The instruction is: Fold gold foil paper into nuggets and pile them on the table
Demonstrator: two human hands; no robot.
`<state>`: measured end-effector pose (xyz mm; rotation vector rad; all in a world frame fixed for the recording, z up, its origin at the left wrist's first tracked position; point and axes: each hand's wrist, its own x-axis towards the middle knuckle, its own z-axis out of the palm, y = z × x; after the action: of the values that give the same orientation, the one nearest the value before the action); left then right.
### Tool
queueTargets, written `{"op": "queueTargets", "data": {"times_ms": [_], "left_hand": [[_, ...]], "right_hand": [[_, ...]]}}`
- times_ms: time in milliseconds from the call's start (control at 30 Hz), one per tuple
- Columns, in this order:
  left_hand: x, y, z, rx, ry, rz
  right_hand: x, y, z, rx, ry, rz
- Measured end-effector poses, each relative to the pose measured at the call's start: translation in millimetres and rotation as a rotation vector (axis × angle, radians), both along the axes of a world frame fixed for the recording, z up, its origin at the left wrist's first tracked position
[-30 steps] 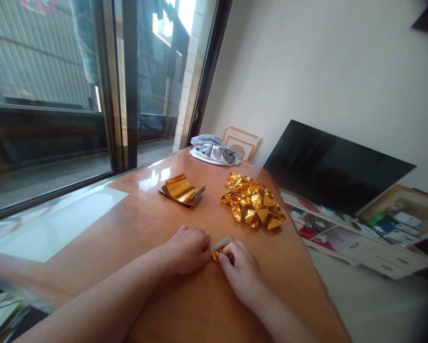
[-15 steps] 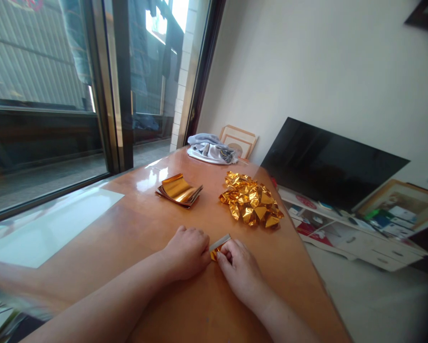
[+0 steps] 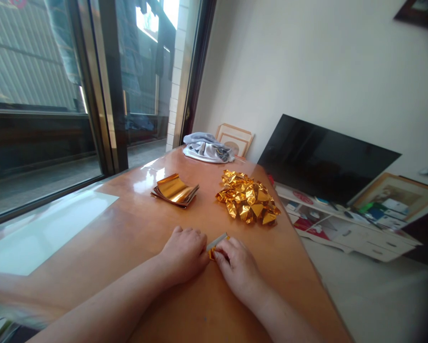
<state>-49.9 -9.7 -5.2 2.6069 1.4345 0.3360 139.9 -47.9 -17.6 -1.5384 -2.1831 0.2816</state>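
Between my hands, low over the near part of the wooden table (image 3: 128,247), is a small piece of gold foil paper (image 3: 212,253) with a pale grey folded edge. My left hand (image 3: 185,252) is closed on its left end, the fingers curled. My right hand (image 3: 237,264) pinches the other side with thumb and fingers, hiding much of it. Ahead to the left lies a stack of gold foil sheets (image 3: 175,189), the top one curling up. Ahead to the right is a heap of folded gold foil pieces (image 3: 247,196).
Bundled grey-white cloth (image 3: 206,148) lies at the table's far end, by a leaning framed picture (image 3: 235,138). To the right, a large black television (image 3: 328,162) stands on a white cabinet (image 3: 363,240). Glass sliding doors (image 3: 106,95) run along the left.
My right hand has shifted slightly on the foil paper, its fingers now covering more of the gold side. The whole view has moved a little; the stack and heap look unchanged.
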Motion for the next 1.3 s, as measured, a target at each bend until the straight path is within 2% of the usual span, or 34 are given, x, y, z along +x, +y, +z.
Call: {"op": "queueTargets", "data": {"times_ms": [167, 433, 633, 833, 1067, 1300], "left_hand": [[-3.7, 1.8, -0.9, -0.037, -0.069, -0.016], [-9.6, 1.5, 4.9, -0.098, -0.142, -0.154], [-13.6, 7.3, 4.7, -0.166, -0.149, -0.147], [-12.7, 8.5, 8.8, -0.224, -0.156, -0.133], [-12.3, 8.6, 8.2, -0.207, -0.152, -0.137], [-11.5, 9.8, 8.9, -0.223, -0.138, -0.136]], "right_hand": [[0.7, -2.6, 3.2, 0.008, -0.052, 0.022], [7.7, -4.2, 5.9, -0.005, -0.081, 0.08], [14.5, -5.3, 8.9, -0.007, -0.102, 0.101], [18.7, -12.4, 13.1, 0.058, -0.264, 0.132], [12.4, -18.8, 16.3, 0.129, -0.383, 0.209], [9.6, -21.4, 19.7, 0.118, -0.453, 0.247]]}}
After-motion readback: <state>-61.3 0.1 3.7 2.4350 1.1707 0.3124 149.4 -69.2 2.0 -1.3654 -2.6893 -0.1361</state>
